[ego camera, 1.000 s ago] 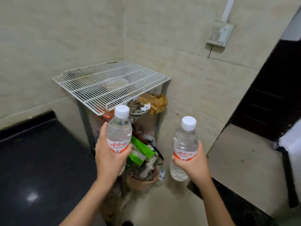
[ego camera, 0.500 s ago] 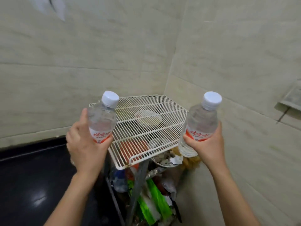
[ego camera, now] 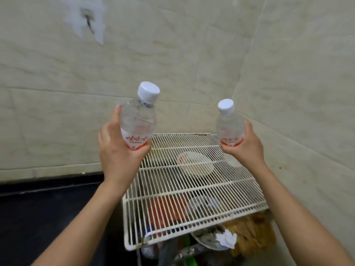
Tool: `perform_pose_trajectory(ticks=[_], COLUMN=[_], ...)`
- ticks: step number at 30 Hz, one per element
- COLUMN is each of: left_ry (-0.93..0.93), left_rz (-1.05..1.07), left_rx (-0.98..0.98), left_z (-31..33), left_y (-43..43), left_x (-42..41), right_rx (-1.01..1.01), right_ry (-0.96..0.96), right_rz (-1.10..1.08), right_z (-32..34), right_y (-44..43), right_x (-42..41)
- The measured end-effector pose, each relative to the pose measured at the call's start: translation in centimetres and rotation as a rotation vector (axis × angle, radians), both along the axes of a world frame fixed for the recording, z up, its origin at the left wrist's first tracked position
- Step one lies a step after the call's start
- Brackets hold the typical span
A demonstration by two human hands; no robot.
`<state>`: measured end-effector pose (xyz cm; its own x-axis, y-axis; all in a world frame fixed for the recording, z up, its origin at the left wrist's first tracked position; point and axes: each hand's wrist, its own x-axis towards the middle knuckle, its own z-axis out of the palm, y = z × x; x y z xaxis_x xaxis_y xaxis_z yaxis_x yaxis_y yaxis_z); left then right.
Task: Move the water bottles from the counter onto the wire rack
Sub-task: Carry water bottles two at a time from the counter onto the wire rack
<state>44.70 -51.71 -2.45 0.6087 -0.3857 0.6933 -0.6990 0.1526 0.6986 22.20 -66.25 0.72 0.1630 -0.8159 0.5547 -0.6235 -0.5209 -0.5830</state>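
Both hands (ego camera: 123, 156) (ego camera: 243, 148) now higher, each clasping 1 bottle (ego camera: 137, 120) (ego camera: 229, 125) above wire rack (ego camera: 192, 189).

Beige marbled wall tiles (ego camera: 57, 89) fill the scene from nine o'clock round through twelve to three, meeting in a corner seam at about one o'clock. At eleven o'clock a pale patch of chipped plaster (ego camera: 87, 18) bears a dark mark. A glossy black countertop (ego camera: 48, 214) lies at eight o'clock, its back edge against the wall. Near the centre a round whitish plate (ego camera: 196, 163) shows blurred. At six o'clock sit a red flat object (ego camera: 169, 210), a crumpled white paper scrap (ego camera: 226, 239) on a greyish dish, and at five o'clock a brownish-yellow crumpled bundle (ego camera: 253, 235). A bright green strip (ego camera: 189, 256) pokes up at six o'clock.
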Motion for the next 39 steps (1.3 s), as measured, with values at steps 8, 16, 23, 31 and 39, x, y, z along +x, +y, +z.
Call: perform_pose_trajectory(ticks=[8, 16, 23, 31, 39], left_ry=[0.044, 0.157, 0.201, 0.23, 0.338], left_rz=[0.027, 0.066, 0.129, 0.1, -0.098], left_rx=[0.053, 0.055, 0.011, -0.003, 0.037], left_z=[0.9, 1.0, 1.3, 1.1, 0.2], left_y=[-6.4, -10.0, -11.6, -17.4, -26.9], left_x=[-3.0, -4.2, -4.9, -6.0, -8.6], right_rx=[0.194, 0.274, 0.319, 0.344, 0.427], right_ry=[-0.139, -0.181, -0.3, -0.415, -0.44], right_rz=[0.08, 0.191, 0.182, 0.309, 0.267], right_z=[-0.8, -1.5, -2.9, -3.5, -6.2], right_y=[-13.0, -23.9, -30.4, -33.2, -34.4], right_x=[-2.3, -0.6, 1.8, 0.9, 0.3])
